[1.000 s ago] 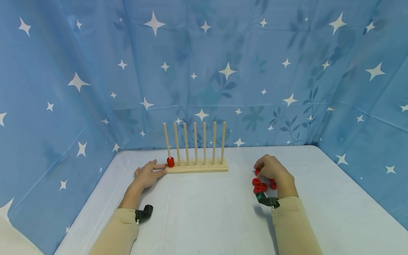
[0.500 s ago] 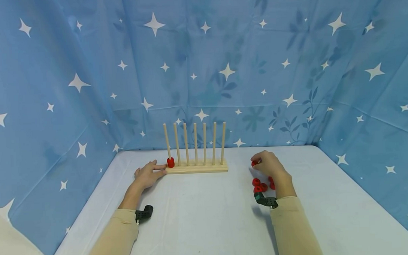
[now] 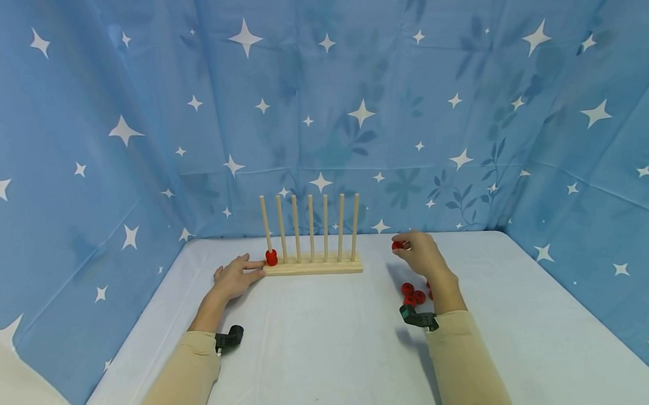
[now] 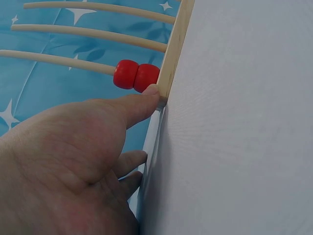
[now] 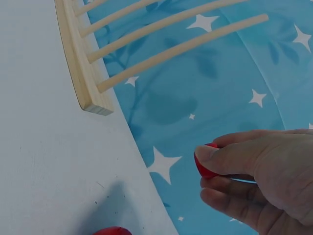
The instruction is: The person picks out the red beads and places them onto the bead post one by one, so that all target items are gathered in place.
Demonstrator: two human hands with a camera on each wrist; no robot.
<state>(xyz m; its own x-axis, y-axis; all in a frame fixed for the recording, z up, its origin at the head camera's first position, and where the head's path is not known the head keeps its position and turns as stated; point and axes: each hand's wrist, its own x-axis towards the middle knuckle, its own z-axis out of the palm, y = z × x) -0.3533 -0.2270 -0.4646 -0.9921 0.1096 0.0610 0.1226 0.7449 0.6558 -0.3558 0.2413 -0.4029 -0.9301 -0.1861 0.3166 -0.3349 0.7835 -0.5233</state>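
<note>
A wooden peg rack [image 3: 313,268] with several upright pegs stands toward the back of the table. Two red beads [image 4: 134,76] sit stacked at the foot of its leftmost peg. My left hand [image 3: 236,278] holds the left end of the rack's base, thumb at the front edge and index finger behind, which the left wrist view hides. Right of the rack, my right hand [image 3: 425,258] pinches one red bead [image 5: 204,164] between thumb and fingers, raised above the table. Several loose red beads [image 3: 407,289] lie below this hand, some partly hidden by the wrist.
The white-covered table [image 3: 319,346] runs up to a blue curtain [image 3: 321,107] with white stars behind and at both sides. A camera [image 3: 417,317] is strapped to the right wrist, another camera [image 3: 229,338] to the left.
My right hand has lifted a red bead from the pile and moved it up, away from me and slightly left. The left hand and the rack have stayed put.
</note>
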